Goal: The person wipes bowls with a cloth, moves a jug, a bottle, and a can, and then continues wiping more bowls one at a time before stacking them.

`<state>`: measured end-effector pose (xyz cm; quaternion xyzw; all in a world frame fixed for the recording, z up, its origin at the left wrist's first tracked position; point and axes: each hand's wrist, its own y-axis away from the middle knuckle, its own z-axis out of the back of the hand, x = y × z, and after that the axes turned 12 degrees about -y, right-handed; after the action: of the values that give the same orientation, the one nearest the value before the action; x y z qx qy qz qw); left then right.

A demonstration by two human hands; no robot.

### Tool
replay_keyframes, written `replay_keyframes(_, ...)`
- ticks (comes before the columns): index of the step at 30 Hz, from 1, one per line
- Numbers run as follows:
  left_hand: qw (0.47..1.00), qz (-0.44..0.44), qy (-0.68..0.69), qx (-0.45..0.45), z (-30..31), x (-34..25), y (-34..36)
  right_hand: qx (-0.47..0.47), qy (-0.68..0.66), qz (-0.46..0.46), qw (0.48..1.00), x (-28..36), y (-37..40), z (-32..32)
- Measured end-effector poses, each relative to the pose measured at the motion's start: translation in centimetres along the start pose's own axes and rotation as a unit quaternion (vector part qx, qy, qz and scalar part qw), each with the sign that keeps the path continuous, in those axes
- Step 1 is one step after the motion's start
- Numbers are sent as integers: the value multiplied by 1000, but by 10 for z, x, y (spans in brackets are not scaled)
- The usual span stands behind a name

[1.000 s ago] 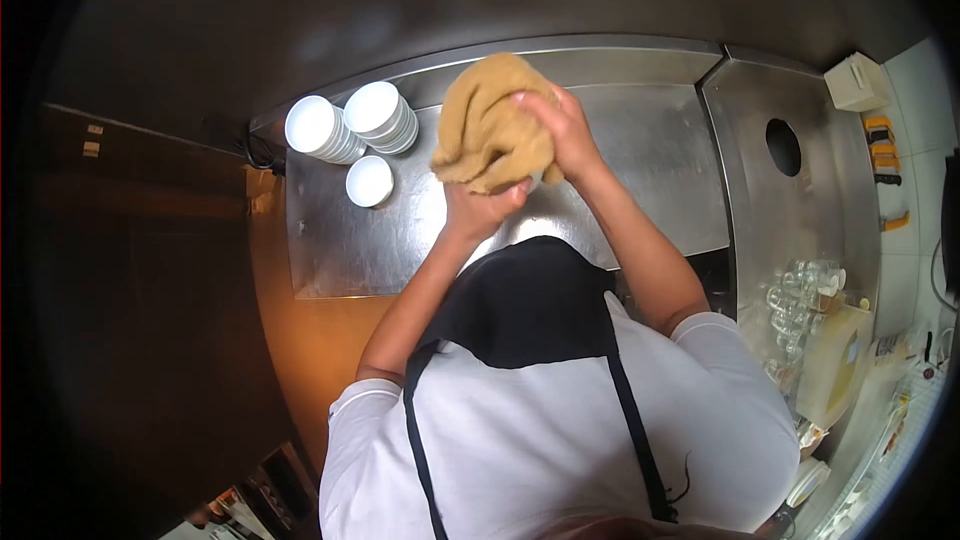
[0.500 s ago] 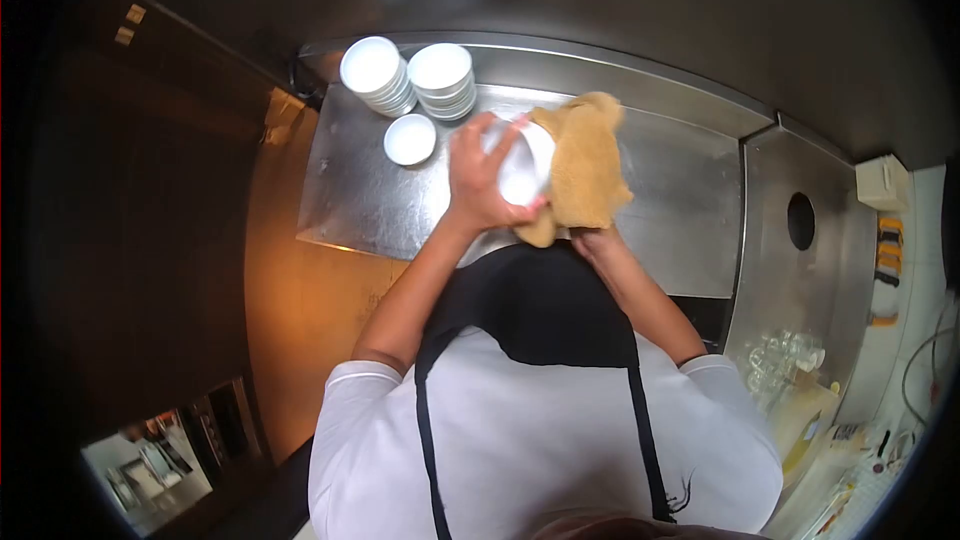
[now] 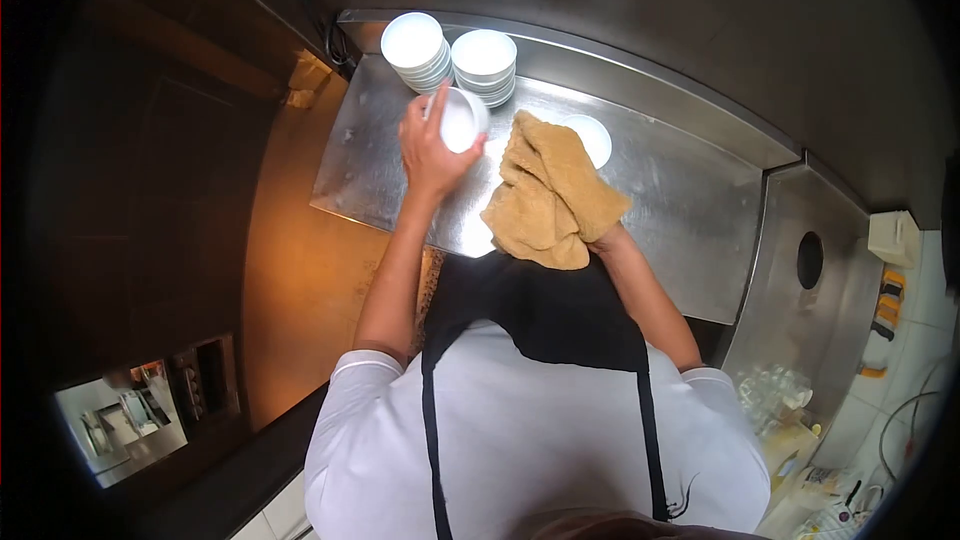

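Note:
My left hand (image 3: pixel 432 155) is closed around a small white bowl (image 3: pixel 462 122), thumb and fingers at its rim, just in front of two stacks of bowls. My right hand (image 3: pixel 606 240) holds a tan cloth (image 3: pixel 545 195) that drapes over it and hides most of its fingers. Just beyond the cloth another white bowl (image 3: pixel 592 138) rests on the steel counter, partly covered from view. One bowl stack (image 3: pixel 418 48) stands at the back left, with a second stack (image 3: pixel 485 62) right beside it.
The steel counter (image 3: pixel 680 205) has a raised back edge. To the right is a steel surface with a round dark hole (image 3: pixel 810 260). Clear glassware (image 3: pixel 775 390) stands at the lower right, and a white box (image 3: pixel 892 238) hangs on the wall.
The bowl that was against the cloth now lies on the counter beyond it. My left hand has moved left and taken hold of the single bowl by the stacks. The view has shifted.

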<state>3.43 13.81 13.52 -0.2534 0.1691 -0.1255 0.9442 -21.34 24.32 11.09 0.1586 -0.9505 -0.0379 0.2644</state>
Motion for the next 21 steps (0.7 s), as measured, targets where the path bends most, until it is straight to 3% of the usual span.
replay_keyframes(4,991,19,-127,33,-21,41,-3,-56,143,86,984,20,30,10)
replay_keyframes(6,986,15,-155,56,-37,55,-6,-67,124,131,981,34,41,28)
replay_keyframes(11,980,16,-154,124,-54,67,-11,-36,-80,261,961,73,57,63)
replay_keyframes(13,982,2,-143,120,-65,72,-8,-95,74,336,934,77,59,65)
replay_keyframes(16,983,3,-127,131,-74,74,-2,-162,359,356,847,70,50,81)
replay_keyframes(18,986,7,-119,120,-77,73,1,-99,587,355,721,60,20,95)
replay_keyframes(21,990,-7,-130,53,-67,61,7,7,800,282,529,68,-17,16)
